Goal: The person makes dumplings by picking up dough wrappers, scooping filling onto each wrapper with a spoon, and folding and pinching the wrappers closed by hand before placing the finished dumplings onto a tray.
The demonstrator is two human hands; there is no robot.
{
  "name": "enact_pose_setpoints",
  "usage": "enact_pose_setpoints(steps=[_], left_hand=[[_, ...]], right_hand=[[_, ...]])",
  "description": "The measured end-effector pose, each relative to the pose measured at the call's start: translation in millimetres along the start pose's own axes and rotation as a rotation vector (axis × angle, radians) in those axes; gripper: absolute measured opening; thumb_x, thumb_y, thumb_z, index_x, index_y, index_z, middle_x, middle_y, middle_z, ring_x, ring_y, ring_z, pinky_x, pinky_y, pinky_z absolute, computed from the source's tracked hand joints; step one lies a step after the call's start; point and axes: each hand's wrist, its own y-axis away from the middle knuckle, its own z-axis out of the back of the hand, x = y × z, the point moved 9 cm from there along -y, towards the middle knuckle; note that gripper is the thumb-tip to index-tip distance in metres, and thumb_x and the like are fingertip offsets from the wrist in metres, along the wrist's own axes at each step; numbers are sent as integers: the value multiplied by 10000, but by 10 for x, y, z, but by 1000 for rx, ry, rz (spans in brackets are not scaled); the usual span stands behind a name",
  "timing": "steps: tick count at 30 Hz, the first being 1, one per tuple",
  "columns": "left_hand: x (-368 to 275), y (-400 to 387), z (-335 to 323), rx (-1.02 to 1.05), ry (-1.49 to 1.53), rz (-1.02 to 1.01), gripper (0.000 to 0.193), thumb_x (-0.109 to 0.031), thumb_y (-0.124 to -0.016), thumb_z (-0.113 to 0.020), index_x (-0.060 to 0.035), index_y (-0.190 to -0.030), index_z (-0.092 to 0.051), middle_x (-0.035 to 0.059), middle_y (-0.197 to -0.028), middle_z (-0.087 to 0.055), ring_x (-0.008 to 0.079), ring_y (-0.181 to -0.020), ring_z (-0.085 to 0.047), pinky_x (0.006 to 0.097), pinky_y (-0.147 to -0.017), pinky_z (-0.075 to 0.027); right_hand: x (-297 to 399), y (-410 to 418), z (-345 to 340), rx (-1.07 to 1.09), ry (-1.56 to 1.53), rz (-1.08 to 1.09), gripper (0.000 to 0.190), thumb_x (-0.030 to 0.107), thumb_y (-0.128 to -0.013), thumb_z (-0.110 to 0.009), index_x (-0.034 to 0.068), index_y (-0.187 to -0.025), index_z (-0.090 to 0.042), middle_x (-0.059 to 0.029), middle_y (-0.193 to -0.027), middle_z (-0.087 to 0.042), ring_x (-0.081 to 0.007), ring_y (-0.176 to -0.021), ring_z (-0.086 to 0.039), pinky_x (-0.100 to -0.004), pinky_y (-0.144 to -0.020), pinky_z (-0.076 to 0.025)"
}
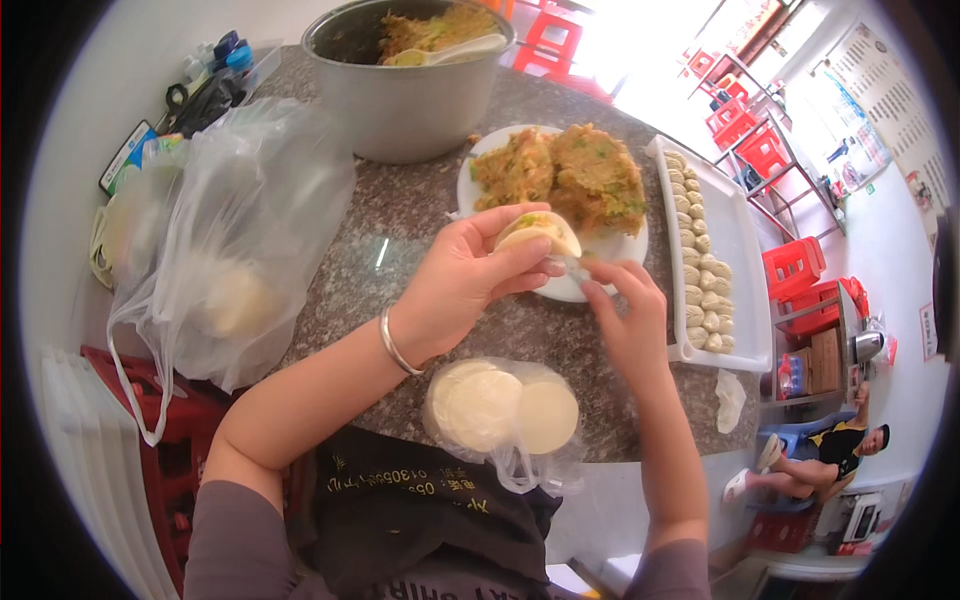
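My left hand (465,274) holds a round dumpling wrapper (559,234), folded partway around an orange-and-green filling. Close beside it, my right hand (630,311) pinches a small thin tool (574,271), largely hidden and blurred, with its end by the wrapper. Beneath both hands is a white plate (466,184) bearing two mounds of chopped filling (598,180). Nearer my body, stacks of round wrappers (480,405) sit in a clear plastic bag (517,469) at the table's edge. Pleated dumplings (709,300) line the left side of a white plastic tray (739,262) to the right.
A large metal pot (405,112) with filling and a pale spoon (450,52) stands at the back of the speckled stone table (360,255). Plastic bags (247,225) cover its left side. A crumpled tissue (729,401) lies front right. A seated person (832,457) is beyond, near red stools (795,270).
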Motion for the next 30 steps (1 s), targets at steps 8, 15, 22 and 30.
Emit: enact_pose_setpoints(steps=[8,15,22,30], left_hand=[[-51,-86,39,-45,-358,-284,364,-76,-876,-627,8,-1214,-524,71,-1104,-627,122,-969,-613,251,-813,-512],[-127,13,-21,-24,-531,-515,170,-46,-857,-637,2,-1017,-665,116,-1074,-647,128,-924,-625,243,-778,-530],[-110,24,-43,-33,-532,-471,172,-35,-844,-648,8,-1007,-679,126,-1061,-650,124,-897,-631,230,-749,-534],[-46,-8,-6,-21,-539,-337,177,49,-827,-634,21,-997,-672,143,-1099,-622,168,-978,-617,270,-845,-515]], right_hand=[[-175,-149,-272,-23,-759,-332,196,93,-840,-674,-37,-988,-660,-41,-893,-669,-84,-849,-584,-234,-765,-460],[-176,-112,-284,-14,-852,-359,116,57,-861,-647,-39,-925,-652,-38,-894,-653,-77,-840,-577,-217,-754,-453],[-94,-75,-204,-98,-607,-181,76,40,-838,-648,-16,-889,-658,-64,-882,-663,-110,-814,-595,-254,-739,-467],[-13,-82,-125,-74,-451,-176,83,66,-829,-655,-9,-865,-647,-89,-810,-653,-138,-755,-600,-264,-699,-467]])
